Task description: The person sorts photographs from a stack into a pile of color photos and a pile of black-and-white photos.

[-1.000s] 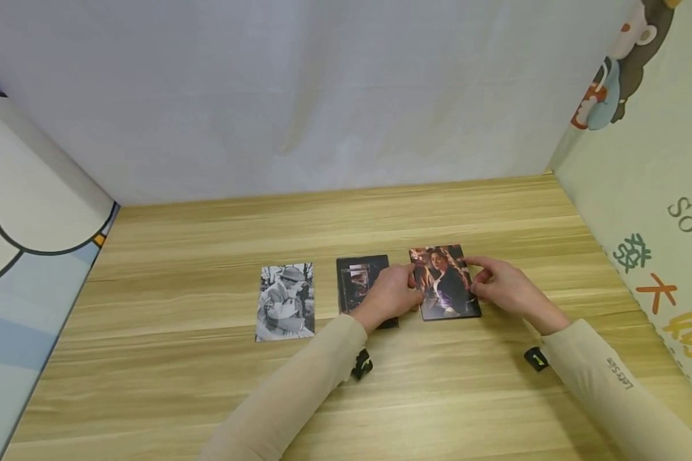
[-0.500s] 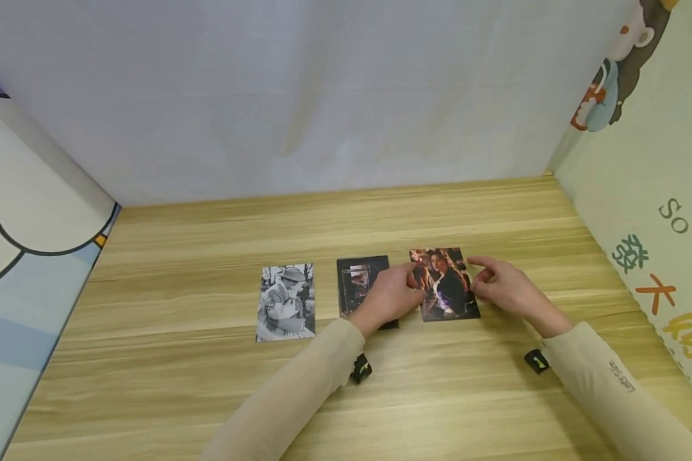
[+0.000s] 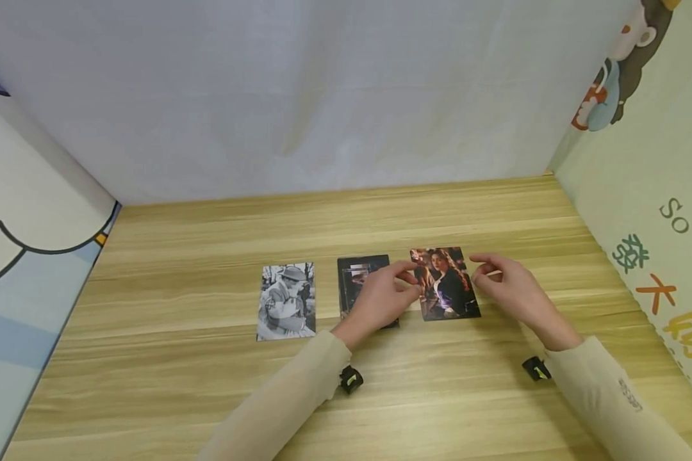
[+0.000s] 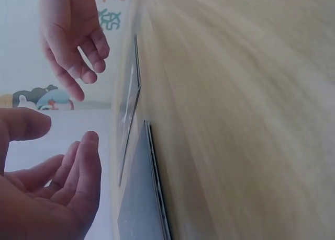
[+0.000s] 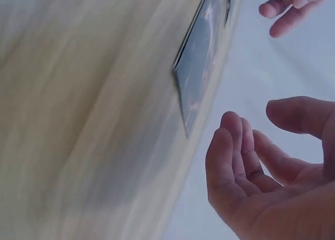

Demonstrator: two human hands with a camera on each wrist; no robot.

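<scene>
Head view: your left hand [image 3: 382, 298] and right hand [image 3: 513, 291] hover on either side of the colour photo [image 3: 450, 285], the rightmost of three in a row, flat on the wooden surface [image 3: 196, 275]. Half a second ago your left fingers were at its left edge and your right fingers just beside its right edge; now both hands sit a little farther apart and your forearms slightly nearer to you, while the photo has stayed practically in place.

The fingers of each hand are gently bent, with thumb and forefinger apart and nothing between them; both wrist views show this gap, with the hands raised off the photos. Your left hand partly hides the dark photo [image 3: 352, 274] in the middle, which lies just left of the colour one. Farther left, the black-and-white photo [image 3: 286, 302] lies fully visible, unchanged since the earlier frames.
</scene>
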